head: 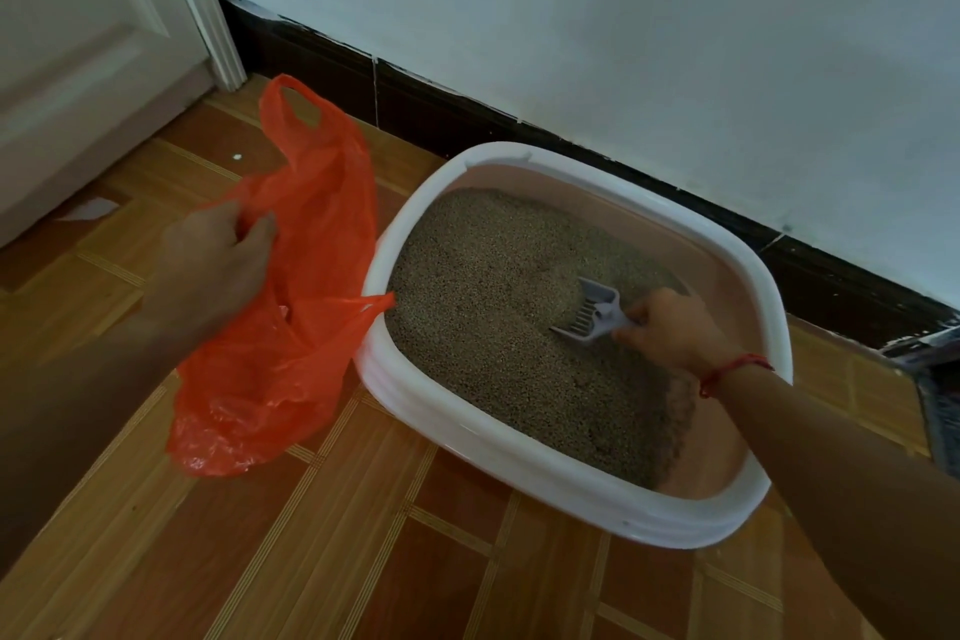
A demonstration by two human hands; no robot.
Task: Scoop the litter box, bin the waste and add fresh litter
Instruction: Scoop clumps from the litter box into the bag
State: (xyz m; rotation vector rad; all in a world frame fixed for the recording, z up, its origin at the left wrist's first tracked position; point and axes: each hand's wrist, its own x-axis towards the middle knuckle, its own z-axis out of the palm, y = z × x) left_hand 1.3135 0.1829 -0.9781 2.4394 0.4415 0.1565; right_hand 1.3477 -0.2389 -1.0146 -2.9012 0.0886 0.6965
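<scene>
— So, how many things are on the floor [363,561]?
— One white litter box [519,452] by the wall, filled with brown litter [483,353]. One grey scoop [592,314], its blade dug into the litter.
— And the hands?
— Two. The right hand [670,333] curls its fingers around the scoop's handle. The left hand [218,265] pinches the gathered top of one orange plastic bag [291,353], which lies just left of the box with a handle touching the rim.
</scene>
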